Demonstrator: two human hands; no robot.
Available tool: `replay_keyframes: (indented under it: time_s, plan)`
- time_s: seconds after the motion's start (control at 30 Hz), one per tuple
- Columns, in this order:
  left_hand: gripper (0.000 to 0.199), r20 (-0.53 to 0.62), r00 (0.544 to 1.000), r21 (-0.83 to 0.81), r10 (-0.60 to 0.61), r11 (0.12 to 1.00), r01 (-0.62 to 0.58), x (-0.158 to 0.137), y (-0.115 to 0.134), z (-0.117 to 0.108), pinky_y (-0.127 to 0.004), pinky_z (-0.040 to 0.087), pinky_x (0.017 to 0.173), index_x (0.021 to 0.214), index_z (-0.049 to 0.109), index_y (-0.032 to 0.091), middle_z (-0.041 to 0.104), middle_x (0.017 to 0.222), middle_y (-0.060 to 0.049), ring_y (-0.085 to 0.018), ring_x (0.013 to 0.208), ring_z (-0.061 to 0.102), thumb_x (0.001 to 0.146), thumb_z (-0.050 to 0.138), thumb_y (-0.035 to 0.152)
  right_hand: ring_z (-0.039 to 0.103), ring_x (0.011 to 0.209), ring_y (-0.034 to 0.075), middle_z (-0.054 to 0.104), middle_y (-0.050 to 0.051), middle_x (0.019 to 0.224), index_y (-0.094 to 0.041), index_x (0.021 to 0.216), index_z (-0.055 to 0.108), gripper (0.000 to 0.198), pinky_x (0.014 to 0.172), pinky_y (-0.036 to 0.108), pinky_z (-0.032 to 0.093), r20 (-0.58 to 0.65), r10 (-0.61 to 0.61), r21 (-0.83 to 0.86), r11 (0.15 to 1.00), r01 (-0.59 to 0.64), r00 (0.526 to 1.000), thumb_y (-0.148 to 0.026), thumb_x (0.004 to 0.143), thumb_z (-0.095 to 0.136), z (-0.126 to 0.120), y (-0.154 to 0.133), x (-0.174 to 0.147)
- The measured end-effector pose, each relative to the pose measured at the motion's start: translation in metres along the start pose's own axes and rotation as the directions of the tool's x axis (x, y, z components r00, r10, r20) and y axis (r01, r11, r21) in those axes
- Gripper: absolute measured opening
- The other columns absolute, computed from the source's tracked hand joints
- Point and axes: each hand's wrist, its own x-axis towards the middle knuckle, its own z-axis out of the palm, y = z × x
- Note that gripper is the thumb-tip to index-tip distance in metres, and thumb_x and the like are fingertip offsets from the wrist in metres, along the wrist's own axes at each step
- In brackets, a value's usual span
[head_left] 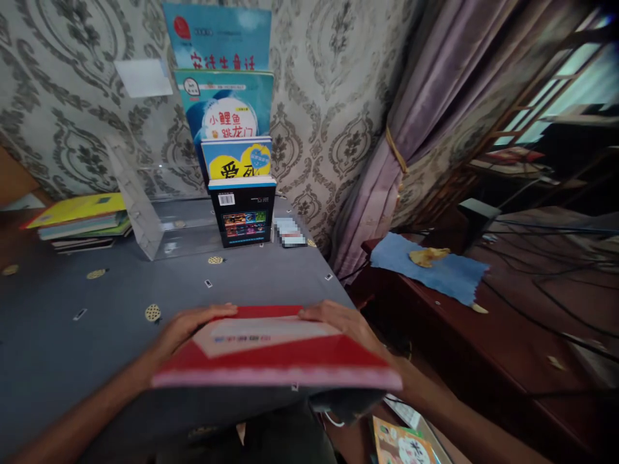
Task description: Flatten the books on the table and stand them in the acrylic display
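Note:
A red book (300, 351) with a pale panel on its cover is held low in front of me, tilted nearly flat, its near edge blurred. My left hand (198, 322) grips its left side, fingers over the far left corner. On the opposite side, my right hand (343, 319) holds it with fingers curled over the cover. Both thumbs are hidden. Beyond the hands, a clear stand (188, 248) bears several upright books in rising steps: a black book (244, 222) in front, then a yellow-and-blue book (236, 158), a teal book (229, 113) and a tall blue book (222, 35).
On the grey patterned tablecloth (184, 283), a pile of books (87, 216) lies left of the stand. A purple curtain (377, 206) hangs right of the table. A dark red cabinet (483, 351) carries a blue cloth (425, 264) and cables. An orange book (401, 444) lies low right.

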Motion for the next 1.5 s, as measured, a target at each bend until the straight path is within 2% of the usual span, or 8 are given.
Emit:
replay_keyframes:
  time_s: [0.17, 0.33, 0.7, 0.93, 1.07, 1.17, 1.3, 1.5]
  plan:
    - [0.039, -0.213, 0.974, -0.139, -0.079, 0.989, 0.050, 0.027, 0.016, 0.005, -0.033, 0.058, 0.076, 0.091, 0.072, 0.020, 0.073, 0.087, -0.005, -0.020, 0.080, 0.066, 0.095, 0.051, 0.052, 0.063, 0.069, 0.020, 0.066, 0.003, 0.073, -0.022, 0.078, 0.062, 0.042, 0.068, 0.031, 0.053, -0.129, 0.272, 0.054, 0.962, -0.267, 0.954, -0.049, 0.103, 0.040, 0.004, 0.000, 0.025]
    - [0.042, -0.245, 0.965, -0.328, -0.092, 0.945, 0.007, 0.042, 0.018, 0.010, -0.028, 0.054, 0.067, 0.119, 0.060, 0.017, 0.072, 0.093, -0.006, -0.015, 0.069, 0.061, 0.095, 0.054, 0.051, 0.058, 0.064, 0.016, 0.062, 0.001, 0.070, -0.021, 0.078, 0.058, 0.040, 0.059, 0.027, 0.048, -0.208, 0.379, 0.205, 0.918, -0.339, 0.902, -0.052, 0.100, 0.044, 0.012, 0.006, 0.050]
    - [0.058, 0.143, 0.944, -0.577, -0.297, 0.750, 0.323, 0.029, -0.005, 0.009, -0.020, 0.052, 0.046, 0.115, 0.035, 0.023, 0.070, 0.084, -0.002, -0.014, 0.064, 0.067, 0.085, 0.066, 0.062, 0.069, 0.069, 0.022, 0.074, 0.005, 0.081, -0.021, 0.098, 0.062, 0.035, 0.061, 0.033, 0.057, 0.043, 0.536, 0.493, 0.723, -0.484, 0.843, -0.054, 0.093, 0.053, 0.028, 0.023, 0.058]
    - [0.039, 0.210, 0.901, -0.442, -0.379, 0.785, 0.433, 0.022, -0.011, -0.002, -0.018, 0.042, 0.039, 0.106, 0.036, 0.025, 0.062, 0.072, 0.005, -0.012, 0.050, 0.063, 0.090, 0.060, 0.051, 0.051, 0.042, 0.015, 0.064, 0.000, 0.057, -0.022, 0.079, 0.056, 0.030, 0.042, 0.027, 0.035, 0.159, 0.564, 0.188, 0.788, -0.586, 0.810, -0.045, 0.095, 0.045, 0.031, 0.029, 0.061]
    - [0.023, -0.052, 0.955, -0.031, -0.293, 0.956, 0.291, 0.032, -0.009, -0.011, -0.023, 0.045, 0.047, 0.105, 0.044, 0.024, 0.058, 0.071, 0.005, -0.013, 0.055, 0.059, 0.095, 0.050, 0.044, 0.058, 0.048, 0.017, 0.067, 0.004, 0.061, -0.021, 0.075, 0.058, 0.029, 0.048, 0.028, 0.036, 0.114, 0.574, -0.159, 0.816, -0.555, 0.811, -0.040, 0.095, 0.048, 0.022, 0.033, 0.063]
    - [0.020, -0.232, 0.970, 0.360, -0.076, 0.919, 0.158, 0.047, -0.010, -0.012, -0.036, 0.055, 0.075, 0.110, 0.051, 0.023, 0.066, 0.093, -0.003, -0.021, 0.086, 0.066, 0.097, 0.047, 0.038, 0.066, 0.059, 0.023, 0.071, 0.009, 0.067, -0.021, 0.077, 0.064, 0.031, 0.053, 0.031, 0.038, -0.017, 0.537, -0.415, 0.764, -0.495, 0.843, -0.041, 0.096, 0.050, 0.021, 0.034, 0.069]
    - [0.031, -0.223, 0.973, 0.530, 0.055, 0.845, 0.074, 0.066, -0.025, -0.006, -0.050, 0.048, 0.103, 0.124, 0.048, 0.019, 0.059, 0.131, -0.014, -0.030, 0.125, 0.055, 0.098, 0.046, 0.036, 0.073, 0.079, 0.026, 0.077, 0.011, 0.091, -0.021, 0.106, 0.068, 0.031, 0.066, 0.036, 0.051, 0.036, 0.352, -0.387, 0.868, -0.312, 0.935, -0.033, 0.102, 0.039, 0.043, 0.028, 0.096]
    - [0.030, -0.173, 0.979, 0.556, 0.110, 0.831, 0.005, 0.071, -0.043, 0.000, -0.052, 0.046, 0.106, 0.126, 0.047, 0.019, 0.060, 0.132, -0.015, -0.029, 0.128, 0.056, 0.100, 0.043, 0.033, 0.055, 0.132, 0.025, 0.060, 0.016, 0.141, -0.015, 0.139, 0.050, 0.042, 0.109, 0.044, 0.046, 0.207, 0.078, -0.140, 0.989, -0.049, 0.975, -0.037, 0.104, 0.045, 0.093, 0.024, 0.153]
